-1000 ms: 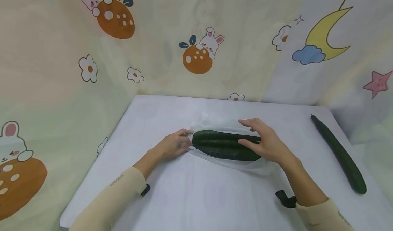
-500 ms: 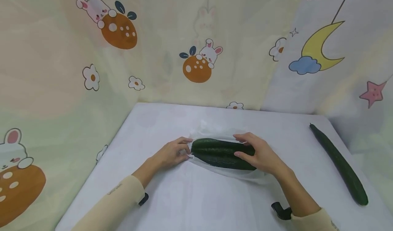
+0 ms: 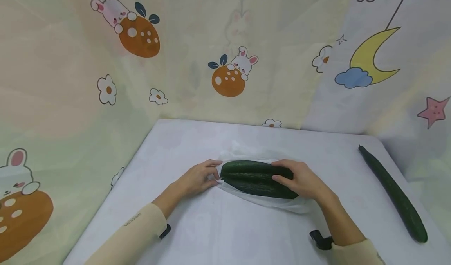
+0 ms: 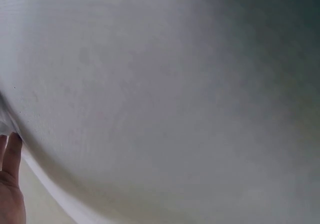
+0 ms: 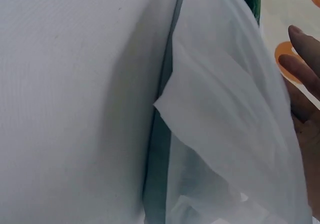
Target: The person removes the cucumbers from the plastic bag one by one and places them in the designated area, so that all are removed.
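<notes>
The printed fabric backdrop (image 3: 186,22) fills the upper part and both sides of the head view, its rabbit at the left cut by the frame. The white table (image 3: 218,237) below runs out of view at the bottom. Both pale sleeves are cut off too, the left sleeve (image 3: 127,233) less so than the right sleeve (image 3: 356,253).

Translucent plastic film (image 3: 296,207) lies mid-table; its far edge fades into the white surface. The cucumbers (image 3: 251,177) lie side by side on it, at least two; their right ends are partly behind the fingers, so the count stays uncertain. A lone cucumber (image 3: 394,192) lies well apart near the table's right edge, where it also lay a second ago.

The right hand (image 3: 301,179) closes thumb and fingers over the right end of the cucumbers; a second ago its fingers were raised and more spread there. The left hand (image 3: 198,178), fingers bent, pinches the film at the other end, as before. Each wrist view crops its hand at the edge, and the left one is mostly blur.

Smallest are a black wrist piece (image 3: 165,231) half tucked behind the left cuff and another black piece (image 3: 321,240) at the right.
</notes>
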